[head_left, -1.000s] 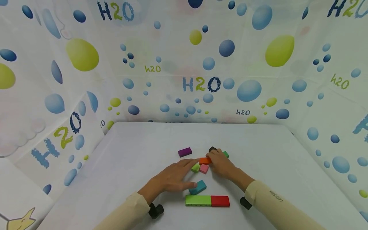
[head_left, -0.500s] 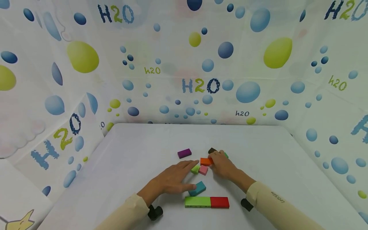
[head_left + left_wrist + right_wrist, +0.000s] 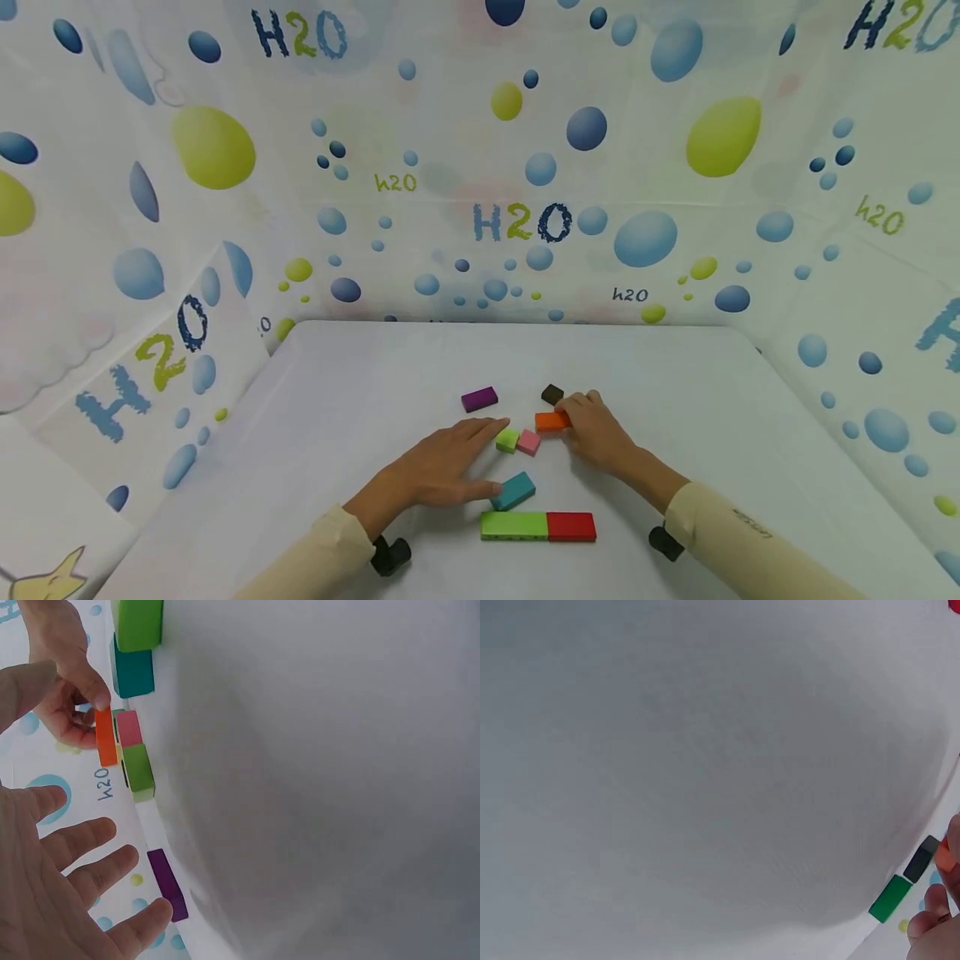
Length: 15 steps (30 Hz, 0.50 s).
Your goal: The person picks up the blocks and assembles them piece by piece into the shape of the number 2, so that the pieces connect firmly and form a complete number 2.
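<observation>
My right hand (image 3: 600,433) pinches an orange block (image 3: 552,422) by its right end, thumb and fingertips showing in the left wrist view. Whether the block clears the table I cannot tell. My left hand (image 3: 442,467) has its fingers spread, palm over the table. Its fingertips are near a small light green block (image 3: 507,440), beside which sits a pink block (image 3: 528,442). The left thumb reaches to a teal block (image 3: 514,491). Behind the orange block lies a black block (image 3: 552,393). A green block (image 3: 890,898), seen in the right wrist view, is hidden behind my right hand in the head view.
Nearest me, a long light green block (image 3: 513,526) and a red block (image 3: 572,527) lie end to end. A purple block (image 3: 479,399) lies farther back, left of the black one. The white table (image 3: 360,375) ends at a printed cloth backdrop (image 3: 450,167).
My right hand has moved to the right, drawing the orange block away from the small light green and pink blocks. The black block is now uncovered. My left hand has shifted slightly left.
</observation>
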{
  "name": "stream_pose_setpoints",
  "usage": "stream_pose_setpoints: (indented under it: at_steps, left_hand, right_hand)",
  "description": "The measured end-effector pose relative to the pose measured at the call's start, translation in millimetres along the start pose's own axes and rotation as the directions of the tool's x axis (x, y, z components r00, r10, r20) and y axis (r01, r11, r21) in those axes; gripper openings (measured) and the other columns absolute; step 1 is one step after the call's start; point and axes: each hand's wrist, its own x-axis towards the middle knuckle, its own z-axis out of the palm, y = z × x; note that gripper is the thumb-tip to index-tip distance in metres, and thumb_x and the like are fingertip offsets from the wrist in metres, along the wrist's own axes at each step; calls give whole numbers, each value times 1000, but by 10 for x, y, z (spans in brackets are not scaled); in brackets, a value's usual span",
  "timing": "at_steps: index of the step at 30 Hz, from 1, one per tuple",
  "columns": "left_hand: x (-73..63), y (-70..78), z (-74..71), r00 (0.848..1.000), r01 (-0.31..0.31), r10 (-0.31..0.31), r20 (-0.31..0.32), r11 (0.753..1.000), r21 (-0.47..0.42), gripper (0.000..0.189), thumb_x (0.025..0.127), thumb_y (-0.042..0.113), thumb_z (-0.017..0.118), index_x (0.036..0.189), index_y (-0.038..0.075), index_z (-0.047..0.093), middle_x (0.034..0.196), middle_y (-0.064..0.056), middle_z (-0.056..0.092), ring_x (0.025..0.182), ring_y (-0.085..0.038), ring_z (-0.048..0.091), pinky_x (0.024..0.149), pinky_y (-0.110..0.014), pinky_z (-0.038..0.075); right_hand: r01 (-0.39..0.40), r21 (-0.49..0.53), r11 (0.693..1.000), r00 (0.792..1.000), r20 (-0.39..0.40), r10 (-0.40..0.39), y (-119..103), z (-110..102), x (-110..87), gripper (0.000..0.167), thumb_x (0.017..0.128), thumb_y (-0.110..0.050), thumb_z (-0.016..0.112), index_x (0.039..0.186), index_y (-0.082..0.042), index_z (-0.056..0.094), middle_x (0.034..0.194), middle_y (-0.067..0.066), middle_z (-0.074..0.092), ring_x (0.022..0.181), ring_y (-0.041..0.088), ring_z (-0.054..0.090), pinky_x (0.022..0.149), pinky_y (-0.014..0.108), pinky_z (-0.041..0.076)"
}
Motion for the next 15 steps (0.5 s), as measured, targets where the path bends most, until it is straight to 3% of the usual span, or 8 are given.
stream_pose_setpoints:
  at_steps: [8, 15]
  left_hand:
    - [-78, -34, -10, 1000, -11, 11, 7, 1000, 1, 88, 91, 66, 55, 163, 31, 18, 164, 1, 31, 148, -24, 35, 117, -55, 35]
    - [-146, -33, -23, 1000, -30, 30, 3, 999, 15, 88, 92, 66, 54, 163, 30, 18, 164, 1, 31, 149, -24, 33, 117, -54, 34]
  right_hand:
    - [41, 21, 999, 999, -13, -41, -29, -19, -100, 32, 87, 0, 75, 117, -8, 67, 115, 5, 67, 105, 22, 50, 91, 34, 53]
    - [123, 26, 992, 992, -35, -123, -50, -41, -168, 37, 84, 6, 75, 115, -10, 67, 112, 2, 66, 105, 20, 49, 89, 33, 53]
